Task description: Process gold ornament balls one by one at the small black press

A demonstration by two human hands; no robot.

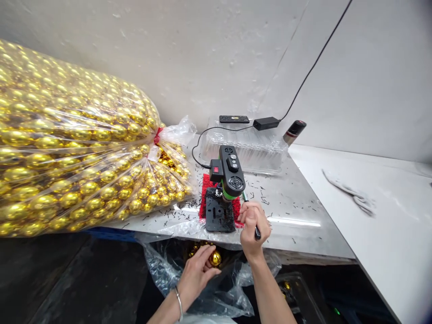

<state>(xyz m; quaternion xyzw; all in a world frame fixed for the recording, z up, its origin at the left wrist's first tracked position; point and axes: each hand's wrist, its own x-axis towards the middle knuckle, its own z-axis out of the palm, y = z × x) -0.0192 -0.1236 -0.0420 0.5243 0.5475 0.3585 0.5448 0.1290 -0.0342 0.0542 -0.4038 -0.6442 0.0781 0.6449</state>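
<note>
My left hand (196,273), with a metal bangle at the wrist, is curled around a shiny gold ball (215,258) above the mouth of an open clear plastic bag (162,263). More gold balls show inside that bag. In a fist, my right hand (254,225) grips a slim rod with a green shaft (245,196) and a black end (257,233). Whether this rod is fixed to the machine or loose, I cannot tell. Just left of that hand stands a small black bench machine (232,171) on a slotted black base plate (218,215).
A huge clear bag of gold balls (77,162), tied with red, fills the left. Red fabric (202,198) lies under the machine. Behind are a clear plastic tray (243,153), a power adapter (266,123) and a black-capped bottle (294,131). Dark scraps litter the metal tabletop (286,202). A glove (351,193) lies right.
</note>
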